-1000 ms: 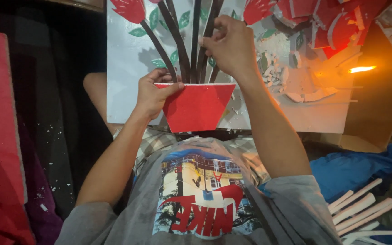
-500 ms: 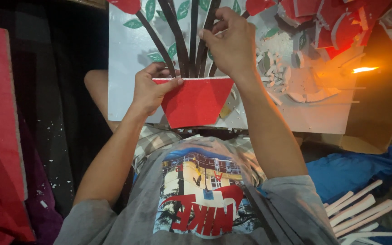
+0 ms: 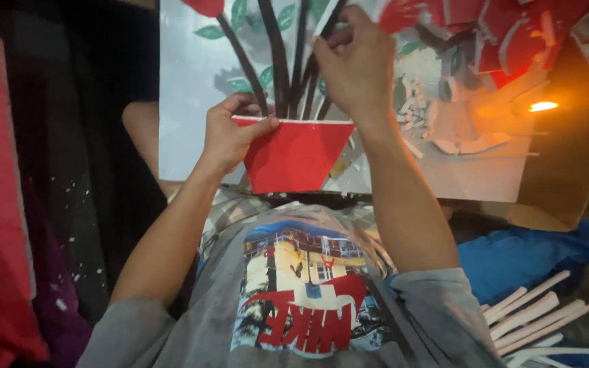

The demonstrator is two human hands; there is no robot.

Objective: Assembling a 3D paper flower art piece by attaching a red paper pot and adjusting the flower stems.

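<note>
Left hand pinches the red pot cutout at the board's lower edge; right hand grips the dark stems

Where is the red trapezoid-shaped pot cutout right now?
In the head view the red trapezoid-shaped pot cutout sits centre frame, low on the pale board, under the dark stems; the left hand pinches its upper left corner.
</note>
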